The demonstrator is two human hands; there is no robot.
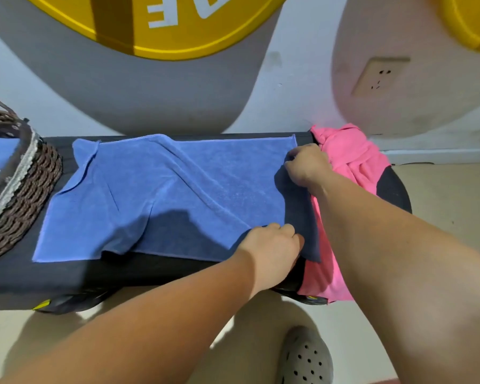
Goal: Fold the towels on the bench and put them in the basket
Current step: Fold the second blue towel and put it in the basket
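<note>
A blue towel (161,195) lies spread over the black bench (67,275), wrinkled and with its far left corner turned over. My left hand (272,252) pinches the towel's near right corner. My right hand (306,164) pinches its far right corner. A pink towel (352,156) lies bunched at the bench's right end and hangs over the front, partly under my right arm. The brown woven basket (25,195) stands at the left end of the bench, with a folded blue towel (0,156) inside it.
A wall with grey and yellow painted shapes rises right behind the bench, with a socket (380,76) at the upper right. Beige floor lies to the right and in front. My foot in a grey perforated clog (305,358) stands on the floor below.
</note>
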